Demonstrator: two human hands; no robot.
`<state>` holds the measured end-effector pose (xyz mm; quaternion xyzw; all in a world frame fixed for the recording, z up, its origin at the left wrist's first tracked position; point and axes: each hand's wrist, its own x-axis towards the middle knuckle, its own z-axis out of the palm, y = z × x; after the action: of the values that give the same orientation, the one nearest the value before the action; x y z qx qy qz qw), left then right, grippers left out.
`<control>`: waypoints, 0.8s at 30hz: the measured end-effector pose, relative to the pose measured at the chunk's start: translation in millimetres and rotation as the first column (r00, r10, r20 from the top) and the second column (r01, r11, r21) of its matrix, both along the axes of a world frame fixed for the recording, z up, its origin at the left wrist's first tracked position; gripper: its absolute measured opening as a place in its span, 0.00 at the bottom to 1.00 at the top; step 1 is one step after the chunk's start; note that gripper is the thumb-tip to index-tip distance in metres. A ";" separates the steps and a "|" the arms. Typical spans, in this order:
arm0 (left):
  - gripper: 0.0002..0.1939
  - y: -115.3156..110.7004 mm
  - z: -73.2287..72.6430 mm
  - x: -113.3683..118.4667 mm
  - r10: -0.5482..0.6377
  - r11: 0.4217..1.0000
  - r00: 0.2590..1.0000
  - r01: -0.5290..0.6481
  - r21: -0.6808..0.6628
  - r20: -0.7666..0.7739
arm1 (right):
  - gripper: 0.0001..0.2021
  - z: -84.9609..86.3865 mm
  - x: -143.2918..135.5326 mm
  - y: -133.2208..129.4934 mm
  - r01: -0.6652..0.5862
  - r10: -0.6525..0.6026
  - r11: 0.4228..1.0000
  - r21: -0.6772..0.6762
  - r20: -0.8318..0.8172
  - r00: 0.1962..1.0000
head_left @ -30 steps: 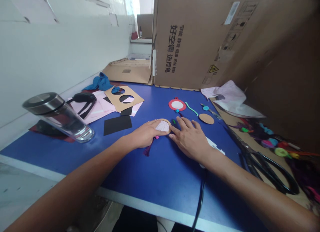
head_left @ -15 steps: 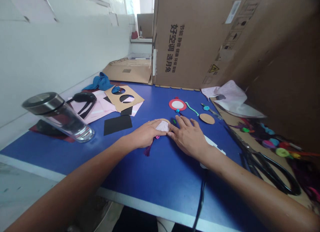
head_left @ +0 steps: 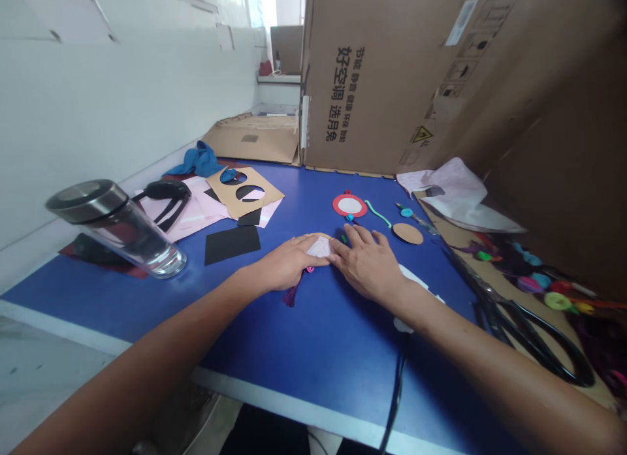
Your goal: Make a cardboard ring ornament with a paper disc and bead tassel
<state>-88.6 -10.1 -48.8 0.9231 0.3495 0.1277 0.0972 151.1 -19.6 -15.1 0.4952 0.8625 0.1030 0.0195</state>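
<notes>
A small round disc (head_left: 320,246), white on top with faint lines and a tan rim at its far side, lies on the blue table between my hands. My left hand (head_left: 285,262) holds its left side, thumb along the near edge and fingers across the far edge. From under that hand a purple tassel (head_left: 290,294) with a pink bead (head_left: 309,269) hangs toward me. My right hand (head_left: 367,259) rests with fingers stretched and spread, its thumb touching the disc's right edge. Beyond it lie a red-rimmed white disc (head_left: 349,205) and a tan cardboard oval (head_left: 407,234).
At left stand a glass bottle (head_left: 132,233), black card (head_left: 232,245) and a cardboard sheet with round holes (head_left: 245,207). Large black scissors (head_left: 539,337) and coloured cord pieces (head_left: 539,282) lie at right. A white device with a cable (head_left: 404,326) is partly under my right forearm. A cardboard box (head_left: 392,83) rises behind.
The view has shifted very slightly. Both hands stay at the disc, with the right thumb and fingers moved a touch over its right edge.
</notes>
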 end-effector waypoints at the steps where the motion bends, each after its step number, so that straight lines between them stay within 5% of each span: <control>1: 0.35 0.2 -0.4 0.1 0.002 1.000 1.000 -0.002 -0.004 0.001 | 0.26 0.3 -0.1 0.4 0.001 -0.001 1.000 0.000 0.001 1.000; 24: 0.36 -0.7 1.0 0.0 0.007 1.000 1.000 -0.007 -0.025 -0.005 | 0.25 -3.9 -4.9 17.3 -0.047 0.047 0.998 0.040 -0.015 0.999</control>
<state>-88.6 -10.7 -47.8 0.9209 0.3545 0.1216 0.1074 146.2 -2.3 -19.1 0.4758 0.8718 0.1166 0.0006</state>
